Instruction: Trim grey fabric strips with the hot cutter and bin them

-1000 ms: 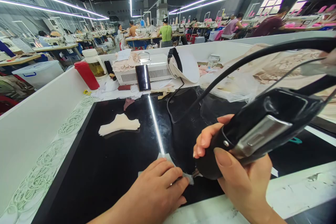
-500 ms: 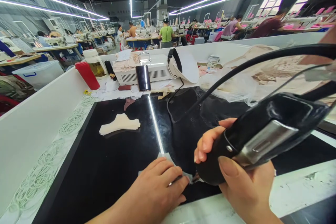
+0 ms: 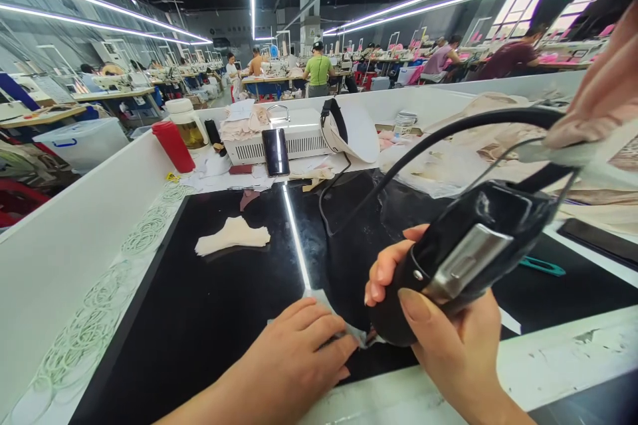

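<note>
My right hand (image 3: 443, 332) is closed around a black corded hand-held power tool (image 3: 463, 246) with a silver metal plate. Its lower end points down and left, beside the edge of a thin grey fabric piece (image 3: 319, 299). My left hand (image 3: 304, 352) lies over that piece, fingers close together, pressing it on the black work surface (image 3: 209, 319); the palm hides most of the fabric. Where the tool meets the fabric, the details are small and partly covered. A stack of cream fabric pieces (image 3: 232, 236) lies farther off to the left.
The thick black cord (image 3: 448, 126) arches up to a pinkish bundle (image 3: 598, 93) at upper right. Pale rings (image 3: 74, 329) line the left edge. At the back are a phone (image 3: 276, 151), a white box (image 3: 249, 149) and a red cup (image 3: 173, 146). A teal tool (image 3: 543, 267) lies right.
The tool has shifted slightly left and become more upright, with my right hand. The view has turned a little, showing the teal tool at right. My left hand stays on the fabric.
</note>
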### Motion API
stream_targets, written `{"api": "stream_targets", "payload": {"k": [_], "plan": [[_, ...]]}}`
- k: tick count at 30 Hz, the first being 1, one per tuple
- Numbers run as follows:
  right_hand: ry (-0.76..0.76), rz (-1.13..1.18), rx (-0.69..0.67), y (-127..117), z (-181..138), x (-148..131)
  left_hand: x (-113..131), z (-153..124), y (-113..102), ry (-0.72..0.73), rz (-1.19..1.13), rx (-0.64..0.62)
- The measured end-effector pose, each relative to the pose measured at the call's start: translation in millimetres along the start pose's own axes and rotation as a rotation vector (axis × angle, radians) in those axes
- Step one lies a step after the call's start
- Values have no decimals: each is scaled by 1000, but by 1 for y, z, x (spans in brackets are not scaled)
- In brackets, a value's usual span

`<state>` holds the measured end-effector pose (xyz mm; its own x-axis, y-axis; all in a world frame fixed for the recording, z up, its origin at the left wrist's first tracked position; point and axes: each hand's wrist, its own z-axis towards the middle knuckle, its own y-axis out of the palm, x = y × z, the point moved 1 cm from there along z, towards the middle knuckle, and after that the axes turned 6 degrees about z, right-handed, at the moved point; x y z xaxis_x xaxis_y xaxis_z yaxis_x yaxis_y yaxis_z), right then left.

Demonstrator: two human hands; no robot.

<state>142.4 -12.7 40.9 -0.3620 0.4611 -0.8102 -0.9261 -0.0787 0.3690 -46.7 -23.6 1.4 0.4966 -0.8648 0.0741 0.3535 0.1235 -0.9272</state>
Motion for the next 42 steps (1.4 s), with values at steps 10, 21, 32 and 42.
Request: {"api": "stream_targets", "payload": {"k": [10,21,32,42], "plan": [[-16,-72,158,-2,20,-8,-25,-53,-38,-469,-132,-59],[17,79,-38,56,12,27,-25,-64,-20,-603,-203,33],[31,145,-39,80,13,37,-23,-59,-12,-673,-269,80],[35,193,-31,85,13,39,-19,-57,-14,-768,-316,78]]}}
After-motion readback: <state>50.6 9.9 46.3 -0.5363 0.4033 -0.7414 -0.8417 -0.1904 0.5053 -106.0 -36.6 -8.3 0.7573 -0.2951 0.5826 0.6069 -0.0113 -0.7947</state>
